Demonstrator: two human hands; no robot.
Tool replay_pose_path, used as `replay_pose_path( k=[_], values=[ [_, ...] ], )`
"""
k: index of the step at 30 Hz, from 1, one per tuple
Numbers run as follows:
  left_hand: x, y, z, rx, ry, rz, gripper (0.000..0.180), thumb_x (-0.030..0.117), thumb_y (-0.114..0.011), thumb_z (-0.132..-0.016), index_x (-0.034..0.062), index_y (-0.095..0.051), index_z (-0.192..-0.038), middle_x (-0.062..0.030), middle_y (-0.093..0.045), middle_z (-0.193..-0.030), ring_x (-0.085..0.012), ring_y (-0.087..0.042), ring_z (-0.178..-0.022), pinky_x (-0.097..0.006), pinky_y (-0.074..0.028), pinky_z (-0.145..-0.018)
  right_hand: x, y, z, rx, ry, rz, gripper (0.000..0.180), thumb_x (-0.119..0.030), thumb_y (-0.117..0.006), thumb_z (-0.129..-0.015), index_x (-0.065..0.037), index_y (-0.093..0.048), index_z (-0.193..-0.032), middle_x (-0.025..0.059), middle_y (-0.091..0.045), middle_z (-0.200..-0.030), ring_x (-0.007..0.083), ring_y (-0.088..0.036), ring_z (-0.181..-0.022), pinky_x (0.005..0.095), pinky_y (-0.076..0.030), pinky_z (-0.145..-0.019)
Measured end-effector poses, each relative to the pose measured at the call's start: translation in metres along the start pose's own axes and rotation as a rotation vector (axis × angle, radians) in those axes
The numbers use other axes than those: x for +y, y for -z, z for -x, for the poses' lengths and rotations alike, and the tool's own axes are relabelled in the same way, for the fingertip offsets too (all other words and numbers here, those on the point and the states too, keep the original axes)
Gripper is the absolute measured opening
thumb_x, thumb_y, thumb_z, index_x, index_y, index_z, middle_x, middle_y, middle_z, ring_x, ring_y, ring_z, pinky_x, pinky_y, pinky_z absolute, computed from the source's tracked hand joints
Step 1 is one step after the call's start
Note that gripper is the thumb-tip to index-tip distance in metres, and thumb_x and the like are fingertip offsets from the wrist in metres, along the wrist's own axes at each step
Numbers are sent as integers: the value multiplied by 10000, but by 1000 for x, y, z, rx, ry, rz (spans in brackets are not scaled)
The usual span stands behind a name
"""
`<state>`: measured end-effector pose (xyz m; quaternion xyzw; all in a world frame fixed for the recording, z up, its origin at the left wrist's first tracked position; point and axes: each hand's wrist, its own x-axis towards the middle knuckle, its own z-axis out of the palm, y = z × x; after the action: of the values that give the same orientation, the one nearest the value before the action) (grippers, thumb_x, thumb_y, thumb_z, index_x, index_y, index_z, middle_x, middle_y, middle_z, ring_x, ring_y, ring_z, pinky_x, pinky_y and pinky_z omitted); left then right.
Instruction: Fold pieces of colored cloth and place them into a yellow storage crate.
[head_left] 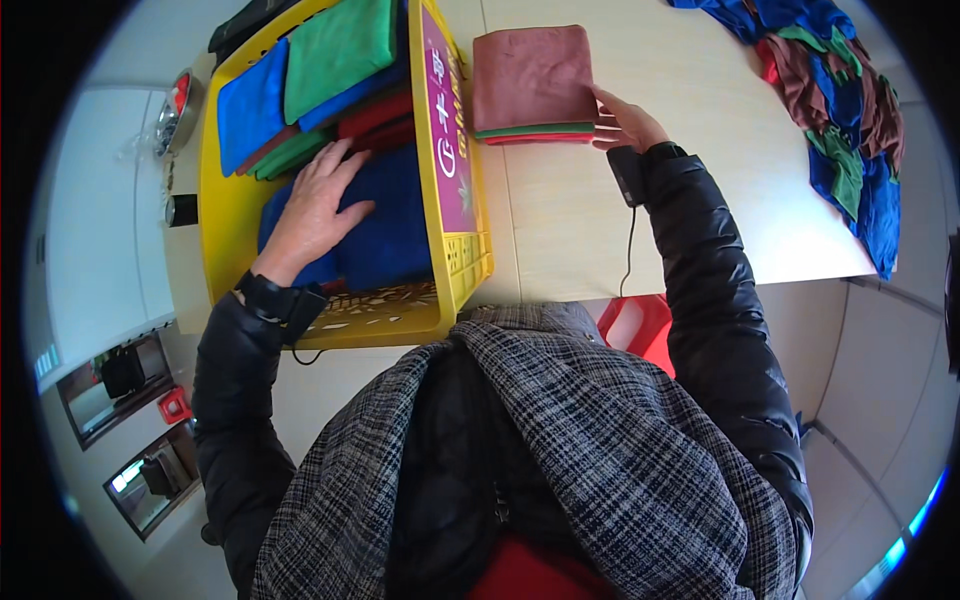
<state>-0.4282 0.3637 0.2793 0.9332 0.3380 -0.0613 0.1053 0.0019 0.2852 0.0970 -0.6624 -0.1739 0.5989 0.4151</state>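
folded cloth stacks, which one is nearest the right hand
The brownish-pink-topped stack on the table, beside the yellow basket. The right hand is at its right edge; the other folded stacks lie inside the basket.

Writing is seen on a purple label (455, 190) in the upper middle of the frame. The label is set on the side of the yellow basket (224, 262). White signs (445, 108) and yellow letters (461, 110) are printed on it, turned sideways.

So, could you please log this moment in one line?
left hand: over blue cloth in yellow basket | right hand: at folded cloth stack | loose cloths: table's right side
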Motion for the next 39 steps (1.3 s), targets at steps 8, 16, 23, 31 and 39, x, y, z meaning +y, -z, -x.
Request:
replay_pose_path(
  k=[8, 16, 23, 31, 39],
  values=[
    [-4, 3, -5, 11, -5, 47, 541, 197, -712, -856, 55, -547, -1352, -192, -476, -1457, -371, -413, -1374, -448, -328, -1146, 0, -9, 9, -25, 80, -83, 609, -592, -678, -867, -66, -645, -1174, 62, -626, -1096, 215, -610, -1005, 372, -503, -833],
    [-19, 14, 22, 64, 3, 11, 446, 210, -718, -850, 36, -620, -1249, -173, -592, -1316, -342, -488, -1296, -420, -377, -1102, -36, -38, -2, -64, 82, -4, 565, -583, -675, -874, -112, -664, -1185, 25, -641, -1105, 161, -615, -985, 328, -517, -793],
    [-31, 25, 35, 167, -82, 63, 371, 218, -718, -843, 25, -659, -1154, -134, -660, -1134, -310, -580, -1144, -422, -431, -1002, -42, -43, -37, -240, 45, -220, 594, -522, -773, -808, -100, -673, -1214, 41, -705, -1125, 156, -665, -969, 324, -557, -788],
    [-62, 44, 78, 294, 38, 131, 345, 246, -699, -885, 49, -673, -1167, -137, -697, -1101, -321, -638, -1052, -389, -500, -916, -53, -44, -15, -123, -1, -251, 439, -421, -776, -823, -113, -676, -1119, 99, -737, -954, 262, -704, -627, 416, -607, -473],
    [-121, 57, 148, 550, 201, 210, 347, 254, -686, -924, 45, -659, -1200, -140, -712, -1097, -304, -687, -974, -349, -538, -852, -165, -9, 84, -23, 177, -57, 407, -434, -736, -863, -153, -654, -1146, 67, -708, -1031, 251, -703, -792, 416, -622, -581]
  ],
)
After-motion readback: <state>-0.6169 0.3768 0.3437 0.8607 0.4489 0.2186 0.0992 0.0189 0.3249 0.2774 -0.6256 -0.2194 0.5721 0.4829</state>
